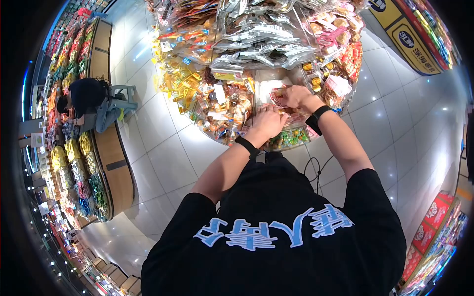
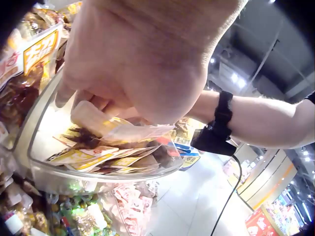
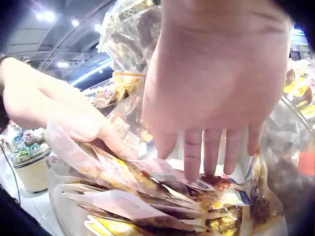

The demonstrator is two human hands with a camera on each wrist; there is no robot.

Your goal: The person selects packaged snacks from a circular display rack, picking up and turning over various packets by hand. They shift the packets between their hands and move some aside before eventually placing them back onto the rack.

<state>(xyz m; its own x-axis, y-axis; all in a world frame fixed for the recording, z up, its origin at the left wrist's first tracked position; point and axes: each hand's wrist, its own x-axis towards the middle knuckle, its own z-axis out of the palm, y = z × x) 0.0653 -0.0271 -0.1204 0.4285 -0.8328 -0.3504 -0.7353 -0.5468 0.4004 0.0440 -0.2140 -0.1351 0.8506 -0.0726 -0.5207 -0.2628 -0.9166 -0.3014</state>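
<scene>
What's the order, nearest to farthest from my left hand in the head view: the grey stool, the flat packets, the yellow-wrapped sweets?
Going out from the left hand:
1. Flat packets: right at the hand.
2. Yellow-wrapped sweets: off to its left.
3. Grey stool: same side, farther out past the sweets.

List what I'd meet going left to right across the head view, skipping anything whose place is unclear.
Person in a dark top → yellow-wrapped items → left hand → right hand → yellow sign with dark lettering.
</scene>
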